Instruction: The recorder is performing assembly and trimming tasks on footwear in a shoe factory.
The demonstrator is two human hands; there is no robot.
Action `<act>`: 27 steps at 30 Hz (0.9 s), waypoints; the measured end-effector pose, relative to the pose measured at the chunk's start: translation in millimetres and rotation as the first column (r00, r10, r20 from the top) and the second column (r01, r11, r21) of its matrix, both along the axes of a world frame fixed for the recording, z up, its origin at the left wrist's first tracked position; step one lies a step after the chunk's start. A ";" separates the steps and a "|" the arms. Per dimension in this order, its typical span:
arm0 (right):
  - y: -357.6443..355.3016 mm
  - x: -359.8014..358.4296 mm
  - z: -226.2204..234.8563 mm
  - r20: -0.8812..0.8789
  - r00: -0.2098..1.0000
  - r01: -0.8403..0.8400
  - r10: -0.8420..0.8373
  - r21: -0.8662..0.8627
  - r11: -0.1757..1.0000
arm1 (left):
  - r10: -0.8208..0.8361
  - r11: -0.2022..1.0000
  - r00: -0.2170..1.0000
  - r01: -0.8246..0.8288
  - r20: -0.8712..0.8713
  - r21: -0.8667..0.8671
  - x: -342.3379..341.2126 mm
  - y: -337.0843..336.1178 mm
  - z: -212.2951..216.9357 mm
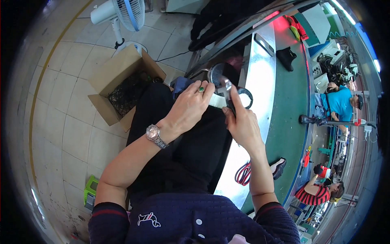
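One round black speaker part with a mesh face (pixel 219 75) and a white label strip (pixel 218 101), held above the lap at the near edge of the bench (pixel 284 101) — left hand (pixel 189 107) grasping the strip, right hand (pixel 241 122) gripping the part. Beyond: one open cardboard box (pixel 122 83), one white fan (pixel 124 16) — both on the floor.

Factory assembly line: green conveyor belt (pixel 290 110)
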State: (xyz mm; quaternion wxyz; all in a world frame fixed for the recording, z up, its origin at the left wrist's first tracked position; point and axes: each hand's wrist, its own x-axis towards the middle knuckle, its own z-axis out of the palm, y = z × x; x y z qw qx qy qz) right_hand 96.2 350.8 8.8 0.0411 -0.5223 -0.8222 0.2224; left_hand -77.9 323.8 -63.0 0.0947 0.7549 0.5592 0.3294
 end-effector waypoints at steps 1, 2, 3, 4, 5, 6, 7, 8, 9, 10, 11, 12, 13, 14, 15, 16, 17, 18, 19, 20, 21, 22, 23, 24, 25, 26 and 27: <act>-0.9 -5.8 4.6 -0.072 0.997 0.022 -0.024 -0.025 0.999 | 0.011 0.998 0.998 -0.007 0.068 -0.056 -2.9 -0.9 4.2; -6.2 -9.9 -0.2 -0.206 0.978 0.055 -0.044 0.046 0.997 | 0.039 0.997 0.998 -0.036 0.056 -0.062 -3.2 -0.7 3.2; -7.6 -9.9 -9.3 -0.155 0.987 0.068 -0.051 0.107 0.992 | 0.031 0.999 0.993 -0.026 0.118 -0.047 -0.6 0.9 -1.0; -8.0 -9.2 -19.7 -0.111 0.992 0.072 -0.054 0.166 0.984 | 0.030 0.999 0.984 -0.025 0.173 -0.032 0.3 1.8 -3.1; -6.6 -6.5 -32.9 -0.003 1.000 -0.007 0.007 0.152 0.988 | 0.006 0.999 0.973 0.002 0.229 -0.032 0.8 2.0 -4.8; -5.5 -10.3 -31.6 0.022 0.994 0.104 -0.104 -0.004 0.995 | -0.004 0.999 0.961 0.014 0.278 -0.035 0.6 3.3 -6.6; 9.7 18.9 -42.8 0.101 0.967 -0.254 0.235 0.284 0.925 | 0.014 0.994 0.966 -0.041 0.258 0.100 5.6 8.0 -8.2; 4.3 -12.8 -1.6 -0.121 0.966 0.176 -0.230 -0.350 0.920 | 0.026 0.997 0.965 -0.043 0.262 0.061 2.0 6.1 -11.3; 10.3 -5.6 4.2 -0.135 0.959 0.197 -0.251 -0.325 0.925 | 0.033 0.999 0.971 -0.039 0.236 0.022 2.3 8.0 -8.8; 26.6 15.9 -4.4 -0.122 0.982 0.123 -0.145 -0.171 0.977 | 0.026 0.993 0.991 -0.042 0.135 0.113 6.2 13.2 -16.5; 42.2 34.6 -6.4 -0.151 0.985 0.075 -0.079 -0.027 0.997 | -0.015 0.998 0.993 0.007 0.114 0.070 10.7 19.3 -19.3; 52.2 37.6 -1.7 -0.202 0.975 0.094 -0.090 0.008 0.996 | -0.018 0.992 0.998 0.009 0.068 0.123 13.2 22.5 -26.0; 58.2 35.3 1.5 -0.174 0.980 0.113 -0.100 0.068 0.991 | -0.032 0.993 0.999 0.030 0.019 0.110 9.5 21.1 -25.0; 66.1 32.9 2.7 -0.119 0.985 0.138 -0.126 0.098 0.985 | -0.040 0.995 0.999 0.041 -0.011 0.093 6.7 21.0 -27.5; 73.8 35.3 -3.0 -0.052 0.988 0.151 -0.149 0.047 0.987 | -0.072 0.997 0.996 0.071 0.045 0.036 1.9 13.5 -29.7; 80.3 37.6 -7.5 0.049 0.992 0.117 -0.119 0.040 0.992 | -0.095 0.995 0.992 0.096 0.085 -0.012 -0.3 11.5 -31.2; 95.5 58.3 -27.1 0.147 0.986 -0.106 0.082 0.166 0.980 | -0.081 0.996 0.985 0.087 0.154 -0.034 -0.9 4.8 -34.0; 91.2 65.9 -36.4 0.079 0.992 -0.116 0.102 0.199 0.973 | -0.038 0.998 0.995 0.034 0.088 0.054 -0.3 -7.8 -31.7; 55.1 32.0 -7.4 0.126 0.990 0.051 -0.059 0.065 0.997 | -0.037 0.999 0.985 0.033 0.171 0.025 0.2 -22.1 -27.9; 53.6 42.9 -9.3 0.075 0.983 0.177 -0.167 -0.161 0.971 | 0.028 0.999 0.982 -0.030 0.187 0.011 -1.0 -40.2 -18.7; 68.5 81.3 -44.8 -0.211 0.973 0.027 -0.092 -0.291 0.956 | 0.049 0.991 0.915 0.005 0.400 -0.131 -5.9 -61.0 -8.6; 36.5 61.4 -19.6 0.002 0.999 0.044 -0.046 -0.354 0.934 | 0.107 0.961 0.799 0.071 0.592 -0.269 -7.9 -75.1 -8.3; 5.7 47.3 -6.9 -0.258 0.940 0.040 -0.224 -0.569 0.822 | 0.120 0.945 0.786 0.096 0.606 -0.311 -9.8 -77.5 -10.6; -3.0 45.4 -11.1 -0.373 0.907 -0.068 -0.195 -0.587 0.807 | 0.133 0.927 0.771 0.125 0.623 -0.353 -9.4 -80.7 -14.3; -17.5 29.9 -3.0 -0.387 0.906 -0.103 -0.172 -0.596 0.796 | 0.171 0.939 0.812 0.037 0.558 -0.341 -3.0 -71.6 -44.3; -28.7 16.5 8.2 -0.389 0.904 -0.100 -0.180 -0.600 0.794 | 0.250 0.873 0.792 0.065 0.557 -0.483 -22.6 -73.9 -16.8; -36.7 1.5 12.4 -0.387 0.906 -0.108 -0.173 -0.606 0.788 | 0.333 0.885 0.806 -0.090 0.489 -0.456 -34.2 -70.4 -26.1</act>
